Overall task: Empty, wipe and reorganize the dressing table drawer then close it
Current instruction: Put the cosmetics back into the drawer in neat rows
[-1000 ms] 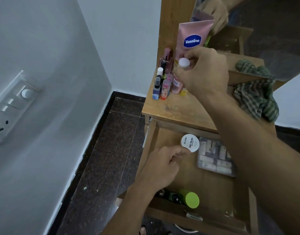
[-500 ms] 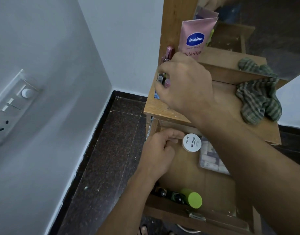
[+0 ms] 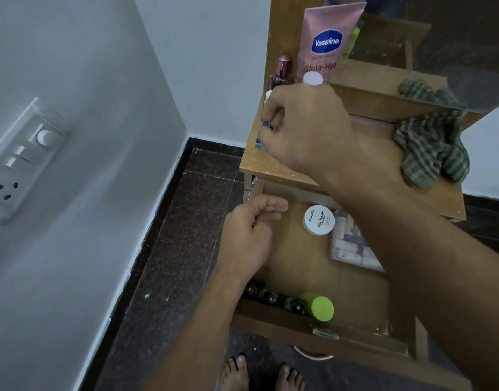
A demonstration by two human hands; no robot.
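Observation:
The dressing table drawer [image 3: 302, 266] stands pulled out below the tabletop [image 3: 273, 165]. Inside lie a white round nail polish jar [image 3: 319, 220], a clear plastic box of small items [image 3: 351, 245], a green-capped bottle [image 3: 317, 307] and several small dark bottles [image 3: 271, 298] along the front wall. My right hand [image 3: 307, 128] is on the tabletop's left end, fingers curled round a small dark-capped bottle [image 3: 266, 124]. My left hand [image 3: 251, 232] hovers over the drawer's left side, loosely curled and holding nothing, apart from the jar.
A pink Vaseline tube [image 3: 326, 40], a pink-capped bottle [image 3: 282, 70] and a white cap [image 3: 312, 79] stand at the table's back left against the mirror. A green striped cloth [image 3: 432, 153] lies at the right. The wall is close on the left; my bare feet are below the drawer.
My left hand let go of the white jar and drew back to the left. My right hand moved from the white-capped item down to the small bottles at the table's left edge.

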